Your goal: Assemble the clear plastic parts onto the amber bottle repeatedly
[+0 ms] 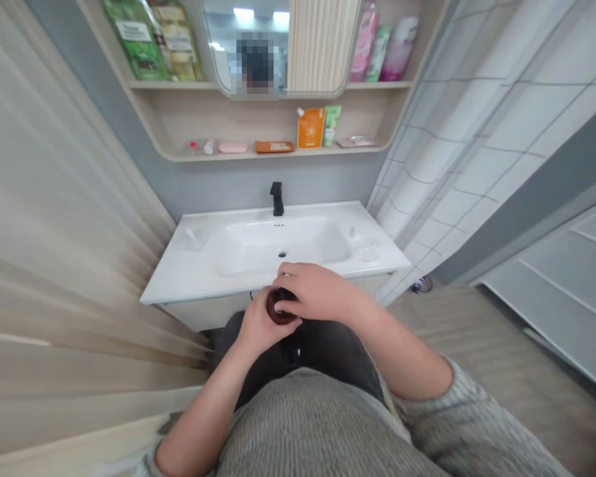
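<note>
My left hand (258, 326) is wrapped round a dark brown round bottle or jar (280, 317), seen from above in front of the washbasin. Over its dark top lies my right hand (320, 291), its fingers curled onto the lid area. Both hands are closed and in contact with the container. My fingers cover part of its top, so I cannot tell whether the lid is loose. Just beyond the hands is the front rim of the white washbasin (203, 291).
A black faucet (277, 199) stands behind the basin. Clear small dishes (368, 250) sit on its right side. Above, a shelf (169, 156) holds an orange pouch (310, 128), a green tube (332, 126) and small items. Large bottles (142, 43) flank the mirror (248, 50).
</note>
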`<state>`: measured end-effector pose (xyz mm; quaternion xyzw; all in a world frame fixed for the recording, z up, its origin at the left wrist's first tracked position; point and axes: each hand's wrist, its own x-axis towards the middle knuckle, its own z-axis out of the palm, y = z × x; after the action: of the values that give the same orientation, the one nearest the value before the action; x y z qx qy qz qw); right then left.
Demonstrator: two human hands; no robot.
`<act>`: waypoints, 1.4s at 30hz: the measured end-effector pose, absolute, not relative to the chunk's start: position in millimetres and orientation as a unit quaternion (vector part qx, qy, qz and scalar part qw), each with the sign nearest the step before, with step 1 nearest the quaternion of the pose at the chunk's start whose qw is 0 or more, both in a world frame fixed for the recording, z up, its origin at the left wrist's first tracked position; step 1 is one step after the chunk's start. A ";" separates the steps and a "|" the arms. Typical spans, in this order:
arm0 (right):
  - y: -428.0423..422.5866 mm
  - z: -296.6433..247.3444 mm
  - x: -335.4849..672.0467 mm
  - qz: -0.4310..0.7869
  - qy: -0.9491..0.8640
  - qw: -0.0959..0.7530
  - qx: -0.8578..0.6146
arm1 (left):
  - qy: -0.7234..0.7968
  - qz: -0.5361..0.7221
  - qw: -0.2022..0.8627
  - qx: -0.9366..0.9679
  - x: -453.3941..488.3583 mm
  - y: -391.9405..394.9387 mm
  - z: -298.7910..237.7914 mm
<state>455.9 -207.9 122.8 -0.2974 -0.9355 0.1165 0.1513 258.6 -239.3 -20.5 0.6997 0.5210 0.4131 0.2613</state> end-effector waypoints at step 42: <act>268.8 -130.2 526.8 0.113 -0.595 0.335 -0.722 | 0.573 0.467 0.147 0.657 197.2 -29.9 -100.1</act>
<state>526.8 268.8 -130.2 -0.7215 -0.5955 0.1131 0.3347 197.2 -29.9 -100.1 0.6574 0.5725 0.4672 0.1474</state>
